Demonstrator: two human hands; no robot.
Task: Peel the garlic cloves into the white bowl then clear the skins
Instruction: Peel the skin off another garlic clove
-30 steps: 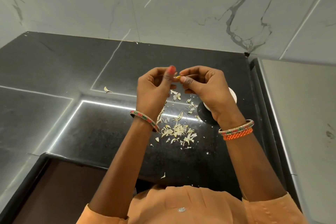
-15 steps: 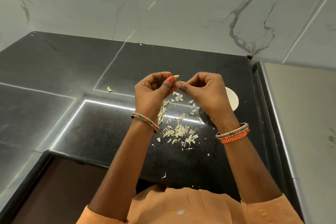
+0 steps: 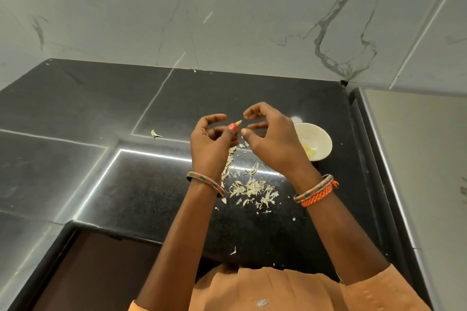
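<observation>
My left hand [image 3: 211, 142] pinches a small yellowish garlic clove [image 3: 238, 123], whose pointed tip sticks out past the thumb. My right hand [image 3: 271, 140] hovers just right of the clove with fingers loosely curled, holding nothing that I can see. The white bowl [image 3: 319, 140] sits on the black counter to the right, partly hidden by my right hand, with pale peeled pieces inside. A pile of garlic skins [image 3: 251, 188] lies on the counter below my hands.
A stray skin [image 3: 155, 134] lies to the left, another [image 3: 233, 251] near the front edge of the black counter [image 3: 75, 113]. A marble wall rises behind. A grey surface [image 3: 417, 159] borders the counter on the right.
My hands have come apart: the right hand let go of the clove and shifted right, uncovering more of the white bowl. The left hand keeps the clove.
</observation>
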